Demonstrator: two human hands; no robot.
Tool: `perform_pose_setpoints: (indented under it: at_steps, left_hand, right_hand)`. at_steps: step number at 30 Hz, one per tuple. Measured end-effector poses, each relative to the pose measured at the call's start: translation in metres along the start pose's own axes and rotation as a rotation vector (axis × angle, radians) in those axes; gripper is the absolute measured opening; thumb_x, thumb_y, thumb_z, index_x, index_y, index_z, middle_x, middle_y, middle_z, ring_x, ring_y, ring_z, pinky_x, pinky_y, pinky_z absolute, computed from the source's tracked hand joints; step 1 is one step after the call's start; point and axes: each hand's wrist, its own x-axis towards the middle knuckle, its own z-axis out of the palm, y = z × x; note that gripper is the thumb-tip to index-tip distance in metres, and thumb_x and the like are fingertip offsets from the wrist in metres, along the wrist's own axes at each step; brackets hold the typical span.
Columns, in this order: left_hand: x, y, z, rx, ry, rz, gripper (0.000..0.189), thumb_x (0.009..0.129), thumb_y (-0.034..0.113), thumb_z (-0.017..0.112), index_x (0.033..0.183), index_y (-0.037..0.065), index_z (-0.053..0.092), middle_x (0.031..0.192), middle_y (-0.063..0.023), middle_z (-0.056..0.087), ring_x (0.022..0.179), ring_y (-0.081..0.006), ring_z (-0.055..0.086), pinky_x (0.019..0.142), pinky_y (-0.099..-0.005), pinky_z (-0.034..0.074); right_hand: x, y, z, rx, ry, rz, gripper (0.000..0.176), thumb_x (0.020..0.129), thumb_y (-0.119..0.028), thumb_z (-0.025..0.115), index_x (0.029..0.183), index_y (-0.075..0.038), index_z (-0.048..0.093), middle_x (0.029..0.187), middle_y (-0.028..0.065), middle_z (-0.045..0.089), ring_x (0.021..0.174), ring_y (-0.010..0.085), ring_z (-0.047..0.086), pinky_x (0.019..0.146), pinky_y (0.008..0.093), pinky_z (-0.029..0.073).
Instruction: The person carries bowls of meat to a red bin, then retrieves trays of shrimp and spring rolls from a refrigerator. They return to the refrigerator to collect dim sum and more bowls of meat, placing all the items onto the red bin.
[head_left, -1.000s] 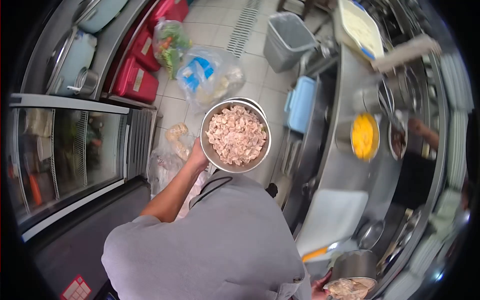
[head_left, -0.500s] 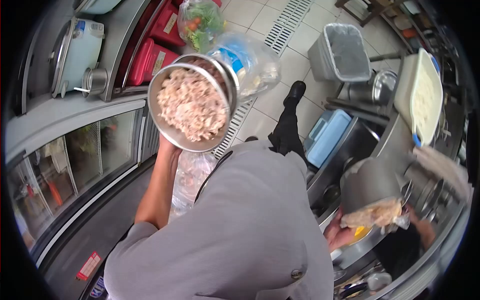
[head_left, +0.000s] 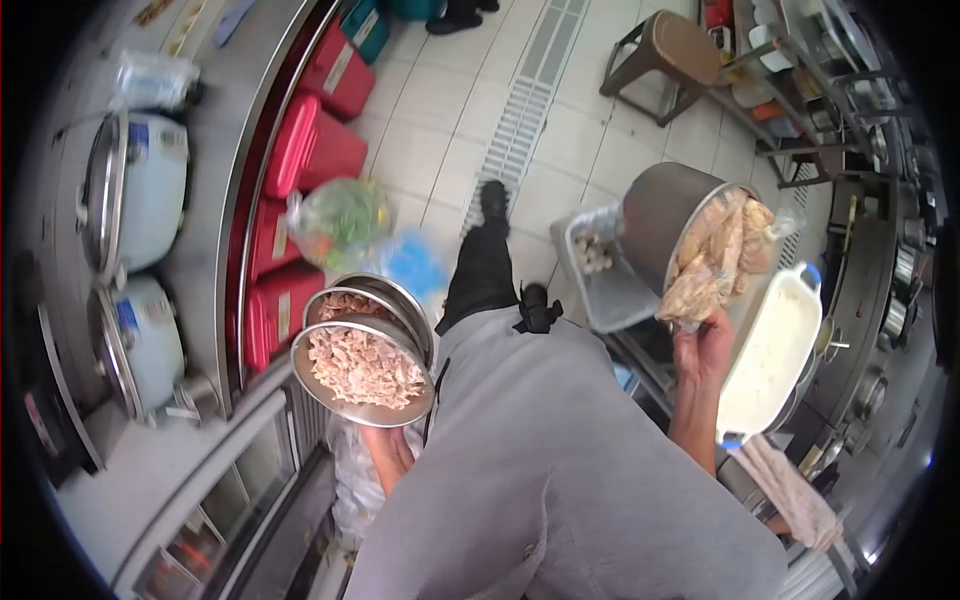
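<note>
My left hand (head_left: 388,442) is under a steel bowl of chopped pink meat (head_left: 365,368), its fingers mostly hidden beneath. Behind that bowl, tilted against it, is another metal bowl (head_left: 418,305) with darker meat. On the right, my right hand (head_left: 703,345) is closed at the lower side of a large grey pot (head_left: 660,220). Pieces of pale brown food in clear plastic (head_left: 720,255) fill the pot's mouth and bulge over its rim, just above my fingers.
Red bins (head_left: 330,150) line the left counter (head_left: 205,200). Bagged greens (head_left: 340,222) lie beside them. A grey bin (head_left: 600,310) stands below the pot. To the right is a white tray (head_left: 770,355); a brown stool (head_left: 680,50) and a person's dark shoes (head_left: 455,22) are farther ahead.
The view has moved forward along the aisle. My right hand has risen with the pot, from low on the right to above the grey bin. The bowls sit slightly lower in view.
</note>
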Motion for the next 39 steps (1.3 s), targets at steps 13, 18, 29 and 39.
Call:
perform_pose_setpoints:
  at_steps: [13, 18, 29, 39]
  left_hand:
    - [0.362, 0.136, 0.382, 0.122, -0.454, -0.076, 0.049, 0.091, 0.029, 0.043, 0.133, 0.006, 0.03, 0.132, -0.0126, 0.038, 0.117, -0.0259, 0.044, 0.097, -0.0406, 0.039]
    - [0.482, 0.117, 0.555, 0.121, -0.582, -0.121, 0.05, 0.091, 0.029, 0.043, 0.133, 0.006, 0.03, 0.132, -0.0127, 0.038, 0.117, -0.0259, 0.043, 0.097, -0.0406, 0.039]
    - [0.646, 0.07, 0.821, 0.066, -0.475, -0.223, 0.05, 0.091, 0.029, 0.043, 0.133, 0.006, 0.029, 0.133, -0.0128, 0.037, 0.118, -0.0259, 0.042, 0.098, -0.0406, 0.038]
    - [0.899, 0.064, 1.123, 0.054, -0.528, -0.194, 0.05, 0.091, 0.028, 0.043, 0.133, 0.006, 0.028, 0.134, -0.0129, 0.036, 0.119, -0.0259, 0.041, 0.099, -0.0406, 0.037]
  right_hand:
    - [0.21, 0.016, 0.181, 0.255, 0.321, -0.083, 0.051, 0.063, 0.002, 0.042, 0.114, 0.005, 0.043, 0.113, 0.0164, 0.053, 0.102, 0.0316, 0.054, 0.087, 0.0476, 0.046]
    - [0.331, -0.011, 0.236, 0.357, 0.349, -0.193, 0.051, 0.061, 0.004, 0.042, 0.112, 0.006, 0.044, 0.111, 0.0182, 0.053, 0.101, 0.033, 0.054, 0.086, 0.047, 0.047]
    - [0.659, -0.16, 0.386, 0.269, 0.428, -0.264, 0.046, 0.062, 0.006, 0.041, 0.108, 0.003, 0.042, 0.107, 0.0195, 0.052, 0.095, 0.0349, 0.055, 0.077, 0.0526, 0.048]
    - [0.958, -0.215, 0.507, 0.314, 0.45, -0.216, 0.043, 0.06, 0.002, 0.044, 0.103, 0.005, 0.047, 0.105, 0.0166, 0.054, 0.092, 0.0307, 0.058, 0.071, 0.0456, 0.052]
